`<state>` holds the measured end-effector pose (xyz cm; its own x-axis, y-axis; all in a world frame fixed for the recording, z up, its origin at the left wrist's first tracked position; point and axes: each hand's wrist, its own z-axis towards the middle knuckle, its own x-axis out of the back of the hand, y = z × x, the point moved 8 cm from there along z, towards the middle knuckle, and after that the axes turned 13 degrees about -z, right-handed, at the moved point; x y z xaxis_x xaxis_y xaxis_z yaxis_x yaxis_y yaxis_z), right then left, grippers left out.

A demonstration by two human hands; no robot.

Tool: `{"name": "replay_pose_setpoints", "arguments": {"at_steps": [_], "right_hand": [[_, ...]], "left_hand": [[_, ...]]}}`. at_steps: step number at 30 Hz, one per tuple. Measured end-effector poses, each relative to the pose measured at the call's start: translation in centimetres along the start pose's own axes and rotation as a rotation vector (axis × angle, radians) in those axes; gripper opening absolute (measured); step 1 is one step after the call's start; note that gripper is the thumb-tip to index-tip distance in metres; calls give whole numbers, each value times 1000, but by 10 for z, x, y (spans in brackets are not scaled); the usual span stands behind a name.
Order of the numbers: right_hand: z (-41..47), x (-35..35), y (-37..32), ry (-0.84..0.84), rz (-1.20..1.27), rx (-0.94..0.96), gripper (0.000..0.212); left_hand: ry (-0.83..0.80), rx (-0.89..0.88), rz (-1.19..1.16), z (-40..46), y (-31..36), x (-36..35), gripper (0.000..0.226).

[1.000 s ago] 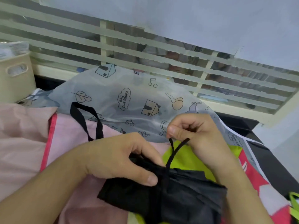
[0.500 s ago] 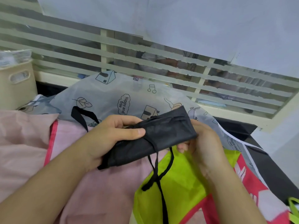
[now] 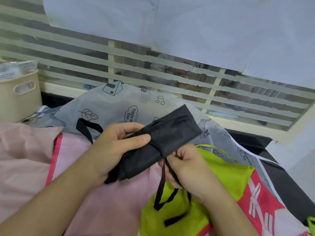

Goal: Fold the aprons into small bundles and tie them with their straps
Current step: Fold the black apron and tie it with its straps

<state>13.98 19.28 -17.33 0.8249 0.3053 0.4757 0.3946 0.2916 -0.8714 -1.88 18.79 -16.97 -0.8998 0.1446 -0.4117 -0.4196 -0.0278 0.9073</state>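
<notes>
Pile of aprons covers the surface: pink apron at 9 o'clock, grey printed apron at 12, lime-green apron at 4–5, red-and-white patterned apron at 4, at the green one's right edge. Beige basket at 10 o'clock, striped window behind. Black apron bundle is folded, held up off the pile near centre, long axis tilted 8-to-2. Left hand grasps the bundle's 8 o'clock half, thumb on top, fingers curled under. Right hand sits just below the bundle at 5 o'clock, fingers clenched around the black straps; one strap is wrapped across the bundle's middle, loose ends hang down over the green apron. Black strap loop lies on the pink apron at 10 o'clock of the left hand.
</notes>
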Motion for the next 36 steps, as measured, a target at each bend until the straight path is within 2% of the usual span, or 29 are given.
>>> {"name": "replay_pose_setpoints", "arguments": {"at_steps": [3,5,13,15,19,20,24,25,26,28,29,33,36], "right_hand": [[0,-8,6,-143,163,-55,34],[1,-7,6,-192,209,-53,32],[6,-5,17,-74,292,-87,17],[7,-5,20,-7,245,-62,27],[6,-4,-2,37,191,110,69],[6,-5,-7,12,166,160,68],[4,-4,-4,-5,128,77,34],[3,0,-1,24,72,39,20],[2,4,3,56,13,-1,20],[0,3,9,30,62,-84,38],[0,2,7,12,65,-99,38],[0,10,-11,45,-261,82,31],[-5,17,-18,40,-342,191,34]], "left_hand": [[168,-70,71,4,5,15,14],[184,-64,106,5,4,17,13],[93,-36,69,4,1,11,18],[53,-6,58,4,-2,9,20],[-120,79,-2,2,-9,0,26],[-164,102,-35,0,-10,-3,25],[-257,137,-76,-4,-14,-13,31],[-219,124,-77,-3,-13,-11,30],[-155,96,-72,-1,-11,-8,27],[5,-4,-6,2,-4,4,19],[76,-54,51,3,-1,9,15],[205,-145,222,4,6,17,15],[246,-163,441,3,12,21,16]]}}
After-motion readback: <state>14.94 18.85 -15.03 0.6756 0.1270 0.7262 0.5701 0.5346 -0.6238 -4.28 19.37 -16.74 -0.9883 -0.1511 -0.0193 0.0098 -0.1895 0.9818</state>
